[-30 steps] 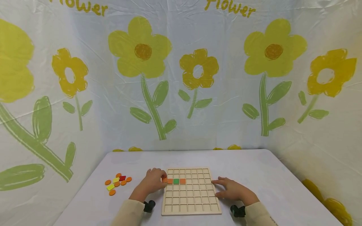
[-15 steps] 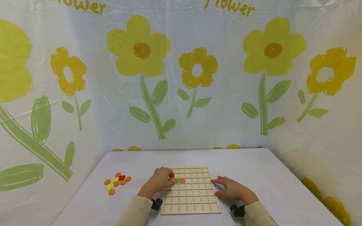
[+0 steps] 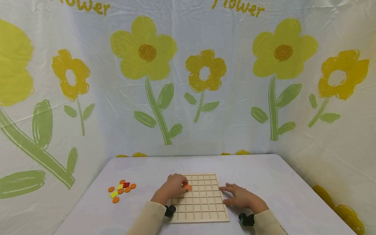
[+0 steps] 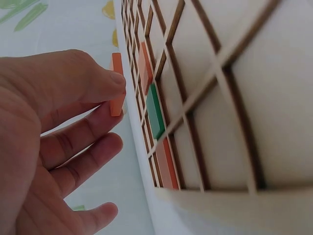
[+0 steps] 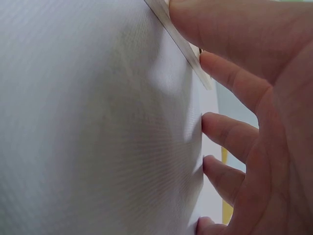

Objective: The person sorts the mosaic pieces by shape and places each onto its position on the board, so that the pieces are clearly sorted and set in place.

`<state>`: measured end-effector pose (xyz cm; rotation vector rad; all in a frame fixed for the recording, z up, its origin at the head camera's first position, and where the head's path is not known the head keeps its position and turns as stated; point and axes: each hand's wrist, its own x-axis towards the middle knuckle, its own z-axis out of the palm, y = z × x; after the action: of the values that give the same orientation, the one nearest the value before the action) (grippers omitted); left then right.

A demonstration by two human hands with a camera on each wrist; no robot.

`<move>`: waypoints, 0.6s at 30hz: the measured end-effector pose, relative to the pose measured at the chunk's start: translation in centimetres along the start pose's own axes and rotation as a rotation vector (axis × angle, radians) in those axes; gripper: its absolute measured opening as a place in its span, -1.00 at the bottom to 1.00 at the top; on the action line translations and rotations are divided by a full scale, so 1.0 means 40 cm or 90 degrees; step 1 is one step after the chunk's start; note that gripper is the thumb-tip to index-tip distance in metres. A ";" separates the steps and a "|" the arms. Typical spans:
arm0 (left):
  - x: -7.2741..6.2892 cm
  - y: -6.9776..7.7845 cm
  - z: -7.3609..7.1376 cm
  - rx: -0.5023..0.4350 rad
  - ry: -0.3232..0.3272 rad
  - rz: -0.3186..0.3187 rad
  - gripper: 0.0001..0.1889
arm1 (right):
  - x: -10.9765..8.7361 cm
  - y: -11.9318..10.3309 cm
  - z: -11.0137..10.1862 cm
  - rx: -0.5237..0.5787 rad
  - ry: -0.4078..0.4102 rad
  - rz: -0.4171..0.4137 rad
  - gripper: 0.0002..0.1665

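Note:
In the head view my left hand (image 3: 170,189) reaches over the left side of a wooden grid board (image 3: 199,222). Its thumb and fingertip pinch a flat orange tile (image 4: 116,107), which in the left wrist view is held just apart from the grid. Three tiles lie in a row in the board's cells: an orange tile (image 4: 145,67), a green tile (image 4: 155,111) and another orange tile (image 4: 167,164). The hand covers most of this row in the head view. My right hand (image 3: 243,197) rests at the board's right edge, fingers spread, thumb and index finger touching the rim.
Left of the board, several orange discs (image 3: 111,189) lie scattered with two yellow squares (image 3: 114,195) and a red square (image 3: 126,185). The white table (image 3: 252,173) ends at a cloth backdrop (image 3: 235,124) printed with flowers.
My left hand has moved right along the tile row with the orange tile pinched in it, from the board's left edge to over the inner cells. The right hand stays put.

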<state>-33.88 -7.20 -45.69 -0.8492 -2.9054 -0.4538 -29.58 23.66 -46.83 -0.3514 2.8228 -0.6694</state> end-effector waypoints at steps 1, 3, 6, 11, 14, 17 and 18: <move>0.002 0.003 0.001 0.000 0.000 0.005 -0.79 | 0.000 0.000 0.000 -0.002 0.000 0.000 -0.28; 0.006 0.011 0.002 0.003 0.001 0.012 -0.79 | 0.000 0.000 0.000 -0.004 0.000 0.002 -0.28; 0.011 0.020 0.005 -0.001 0.006 0.023 -0.78 | 0.000 0.000 -0.001 -0.005 0.000 0.002 -0.28; 0.025 0.029 0.020 -0.013 0.017 0.027 -0.82 | -0.002 -0.003 -0.003 -0.002 0.000 0.002 -0.28; 0.032 0.033 0.027 -0.010 0.007 0.016 -0.83 | -0.002 -0.003 -0.003 0.000 -0.002 0.006 -0.27; 0.036 0.039 0.028 -0.004 -0.009 0.005 -0.83 | -0.001 -0.003 -0.001 0.003 -0.004 0.011 -0.27; 0.036 0.041 0.029 -0.001 -0.010 0.005 -0.83 | -0.001 -0.004 -0.001 0.004 -0.005 0.015 -0.27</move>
<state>-34.21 -4.78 -46.12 -0.8672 -2.9152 -0.4507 -29.53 23.55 -46.74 -0.3190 2.8129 -0.6700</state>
